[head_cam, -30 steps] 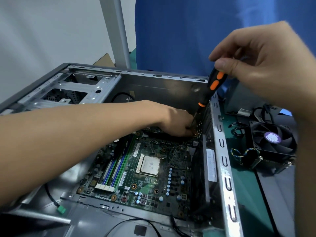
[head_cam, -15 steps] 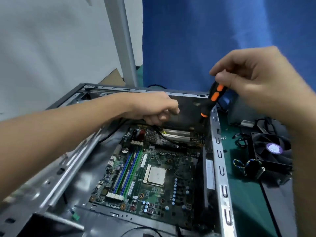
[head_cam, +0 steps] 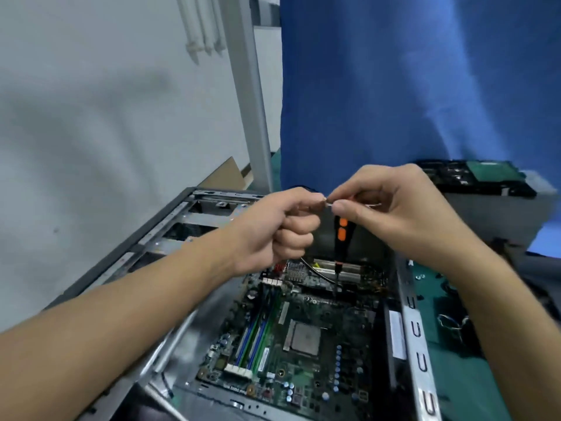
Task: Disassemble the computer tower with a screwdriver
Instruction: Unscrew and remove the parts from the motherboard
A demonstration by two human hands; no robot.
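Aloft, left hand (head_cam: pixel 273 229) pinches screw (head_cam: pixel 328 204); right hand (head_cam: pixel 394 214) grips screwdriver (head_cam: pixel 343 232); green mat (head_cam: pixel 452 384), blue curtain (head_cam: pixel 394 86)

Raised out in front, the two hands meet fingertip to fingertip; the left hand (head_cam: pixel 273 226) is curled, thumb and forefinger pinching a small metal piece (head_cam: pixel 328 204); the right hand (head_cam: pixel 391 214) pinches it too, a screwdriver (head_cam: pixel 342 235) hanging from its grip.

2 hands: L hand (head_cam: pixel 273 226), R hand (head_cam: pixel 400 214). 1 screwdriver (head_cam: pixel 342 235), 2 orange pads showing. 1 small metal bit (head_cam: pixel 328 204) btw fingertips. 1 tower case (head_cam: pixel 417 344), 1 motherboard (head_cam: pixel 303 375), 1 CPU (head_cam: pixel 305 338). Far right: 1 drive (head_cam: pixel 485 171). Far left: 1 grey post (head_cam: pixel 252 117), 1 cardboard piece (head_cam: pixel 226 174). 1 blue curtain (head_cam: pixel 394 86). RAM sticks: can't count.
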